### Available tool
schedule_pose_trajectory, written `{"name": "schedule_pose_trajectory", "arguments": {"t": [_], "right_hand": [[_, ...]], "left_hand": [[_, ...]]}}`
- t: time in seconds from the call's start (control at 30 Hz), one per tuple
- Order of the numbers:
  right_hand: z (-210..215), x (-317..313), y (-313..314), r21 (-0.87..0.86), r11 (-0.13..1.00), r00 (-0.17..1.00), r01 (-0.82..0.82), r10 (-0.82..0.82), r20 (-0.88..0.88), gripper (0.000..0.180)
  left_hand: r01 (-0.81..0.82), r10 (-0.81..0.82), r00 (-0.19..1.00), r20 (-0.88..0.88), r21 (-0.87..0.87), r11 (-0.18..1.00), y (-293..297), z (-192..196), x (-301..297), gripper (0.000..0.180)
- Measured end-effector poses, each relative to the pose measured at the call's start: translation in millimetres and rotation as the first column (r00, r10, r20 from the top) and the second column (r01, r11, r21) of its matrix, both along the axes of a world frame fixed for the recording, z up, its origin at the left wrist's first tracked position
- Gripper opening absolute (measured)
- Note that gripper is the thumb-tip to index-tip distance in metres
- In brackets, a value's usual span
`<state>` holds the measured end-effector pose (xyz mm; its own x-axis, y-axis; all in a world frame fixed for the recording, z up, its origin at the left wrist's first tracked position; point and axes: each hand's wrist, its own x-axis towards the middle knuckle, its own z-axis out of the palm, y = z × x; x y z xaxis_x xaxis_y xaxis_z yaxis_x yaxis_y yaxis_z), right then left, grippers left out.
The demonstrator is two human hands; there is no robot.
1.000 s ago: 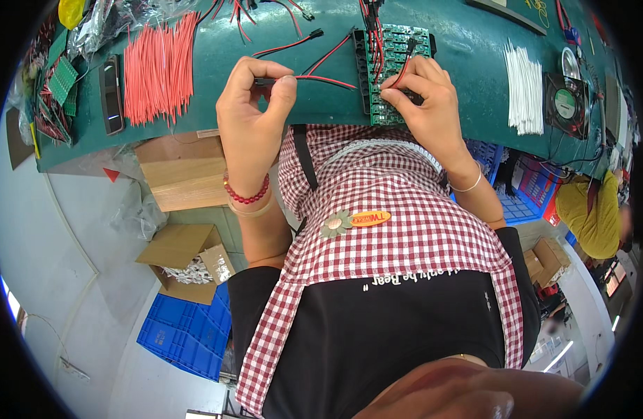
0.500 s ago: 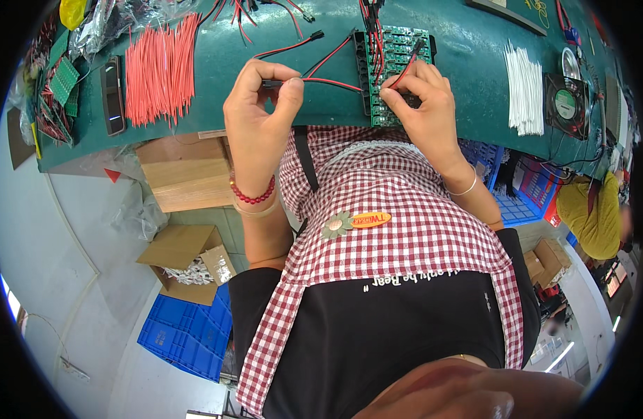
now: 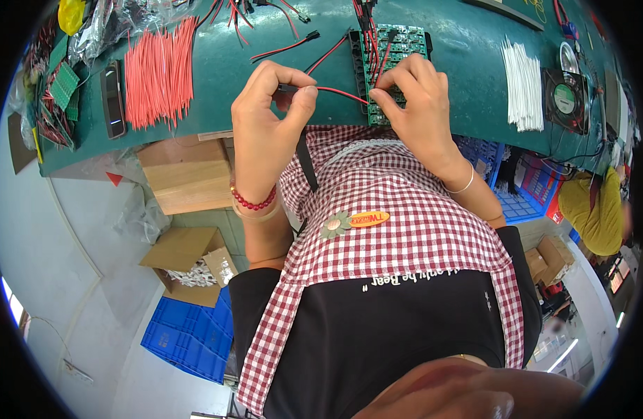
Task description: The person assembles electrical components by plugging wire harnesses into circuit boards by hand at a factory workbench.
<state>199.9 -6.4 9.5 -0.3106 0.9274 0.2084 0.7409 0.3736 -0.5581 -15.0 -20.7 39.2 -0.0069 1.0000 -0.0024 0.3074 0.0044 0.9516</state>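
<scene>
Our left hand [image 3: 267, 115] pinches one lead [image 3: 344, 93], our right hand [image 3: 420, 105] a second lead [image 3: 386, 56]. Circuit board [image 3: 407, 45] looks partly wired; loose leads [image 3: 312, 35] remain.

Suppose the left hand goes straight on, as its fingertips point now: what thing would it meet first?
Past the held red wire, the left hand would probably first meet the black strip beside the green circuit boards; depth is unclear.

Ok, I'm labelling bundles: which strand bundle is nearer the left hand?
The bundle of thin red strands, left of the left hand; the white strand bundle lies right of the right hand.
</scene>
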Motion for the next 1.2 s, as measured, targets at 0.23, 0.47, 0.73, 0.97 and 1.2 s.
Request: {"name": "schedule_pose_trajectory", "arguments": {"t": [0.23,0.47,0.73,0.97,1.2], "right_hand": [[33.1,3.3,-6.0,-0.022,0.996,0.976,-0.083,0.077,-0.202,0.015],[39.3,15.5,-8.3,-0.348,0.843,0.876,-0.41,0.257,-0.409,0.011],[10.7,17.9,-0.7,-0.305,0.935,0.858,-0.182,-0.001,-0.514,0.005],[1.7,15.8,2.9,-0.141,0.98,0.944,-0.14,0.089,-0.317,0.006],[-1.0,15.6,3.1,-0.123,0.988,0.969,-0.09,0.058,-0.24,0.007]], "left_hand": [[0.087,-0.087,0.993,-0.082,-0.005,0.996,1.0,18.2,5.0,0.008],[0.339,-0.337,0.94,-0.052,0.05,0.939,3.9,30.9,20.7,0.034],[0.094,0.06,0.72,-0.691,0.182,0.979,37.5,-53.5,18.1,0.019],[0.046,0.147,0.633,-0.76,0.226,0.973,31.6,-59.2,26.1,0.011],[-0.093,0.113,0.91,-0.399,0.071,0.993,17.1,-45.4,13.3,0.01]]}}
